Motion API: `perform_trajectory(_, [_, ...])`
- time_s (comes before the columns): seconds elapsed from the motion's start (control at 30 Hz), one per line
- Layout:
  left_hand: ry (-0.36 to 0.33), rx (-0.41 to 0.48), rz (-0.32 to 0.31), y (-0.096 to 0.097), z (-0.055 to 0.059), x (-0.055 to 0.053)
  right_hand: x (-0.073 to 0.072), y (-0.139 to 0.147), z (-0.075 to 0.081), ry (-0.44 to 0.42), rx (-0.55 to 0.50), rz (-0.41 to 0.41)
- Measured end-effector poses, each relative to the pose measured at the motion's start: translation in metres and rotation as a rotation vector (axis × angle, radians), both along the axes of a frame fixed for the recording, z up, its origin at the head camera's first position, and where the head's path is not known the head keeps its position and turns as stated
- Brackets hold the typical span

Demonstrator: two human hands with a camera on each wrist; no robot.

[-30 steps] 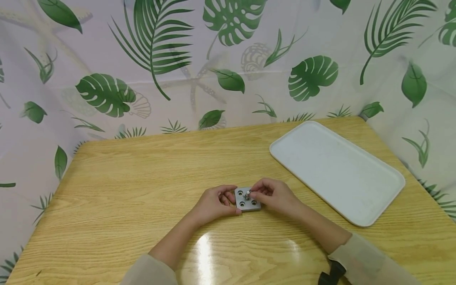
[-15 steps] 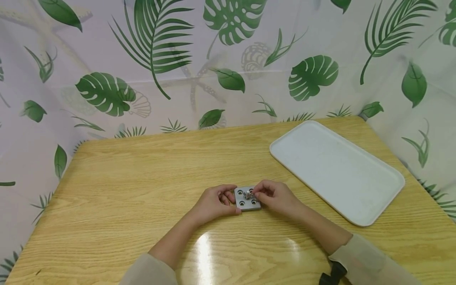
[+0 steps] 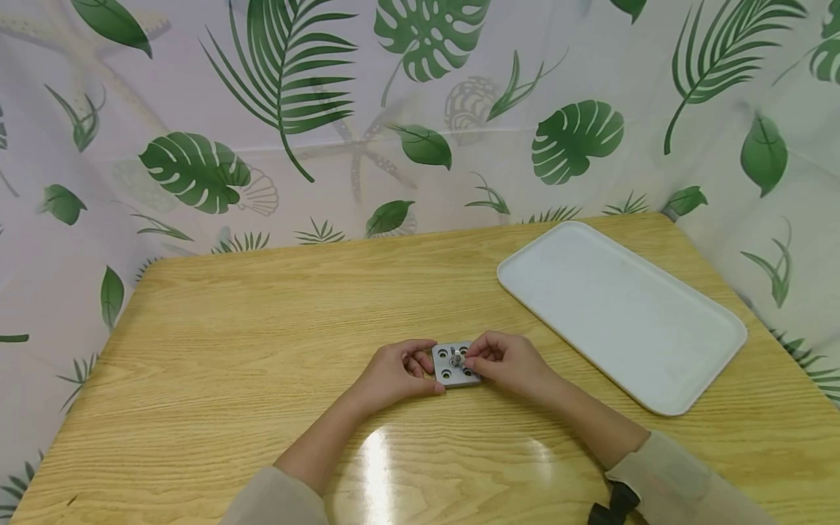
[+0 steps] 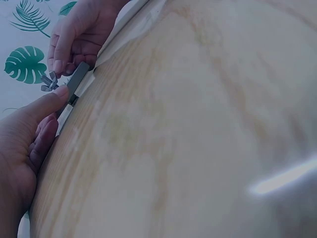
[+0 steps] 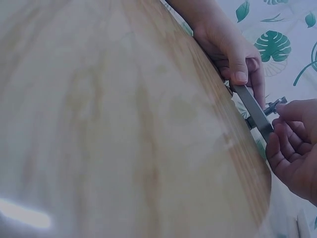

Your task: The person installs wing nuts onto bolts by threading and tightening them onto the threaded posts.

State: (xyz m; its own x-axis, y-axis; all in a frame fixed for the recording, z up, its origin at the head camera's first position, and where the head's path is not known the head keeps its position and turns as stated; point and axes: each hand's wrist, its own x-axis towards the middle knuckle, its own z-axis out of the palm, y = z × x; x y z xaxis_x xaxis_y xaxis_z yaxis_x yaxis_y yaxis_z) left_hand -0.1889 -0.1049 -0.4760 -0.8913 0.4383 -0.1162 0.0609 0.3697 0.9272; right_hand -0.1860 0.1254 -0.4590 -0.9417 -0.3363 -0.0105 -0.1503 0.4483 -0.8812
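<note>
A grey square metal plate (image 3: 456, 378) with a round hole near each corner is held by its left edge in my left hand (image 3: 394, 375), thumb at the near corner and fingers at the far one. A silver wing nut (image 4: 50, 83) sits on a bolt through the plate's middle. My right hand (image 3: 515, 366) pinches the wing nut between thumb and forefinger, its other fingers curled by the plate's right edge. In the right wrist view the dark bolt head (image 5: 251, 122) shows under the plate.
A white rectangular tray (image 3: 623, 321) lies at an angle on the right of the wooden table (image 3: 275, 313). Behind the table hangs a leaf-patterned cloth (image 3: 315, 95). A black strap (image 3: 620, 503) is at my right sleeve.
The wing nut has turned on the bolt, its wings at differing angles across the frames. My right fingers shift slightly with it; my left hand keeps its hold on the plate.
</note>
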Motion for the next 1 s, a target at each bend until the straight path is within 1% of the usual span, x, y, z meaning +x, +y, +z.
perform_trajectory(0.2, [-0.014, 0.008, 0.005, -0.0003, 0.0026, 0.0009, -0.0014, -0.0023, 0.0012, -0.064, 0.013, -0.053])
perform_trajectory(0.43, [-0.035, 0.031, 0.005, -0.0005, 0.0041, 0.0019, -0.0028, -0.006, 0.0045, -0.072, 0.036, -0.088])
perform_trajectory(0.6, [-0.035, 0.032, -0.006, -0.0011, 0.0045, 0.0019, -0.004, -0.0073, 0.0044, -0.067, 0.043, -0.09])
perform_trajectory(0.83, [-0.028, 0.01, -0.008, -0.0023, 0.0039, 0.0012, -0.0052, -0.009, 0.0056, -0.064, 0.033, -0.078])
perform_trajectory(1.0, [-0.028, 0.022, -0.009, -0.0018, 0.0045, 0.0015, -0.0057, -0.0088, 0.0068, -0.054, 0.022, -0.057])
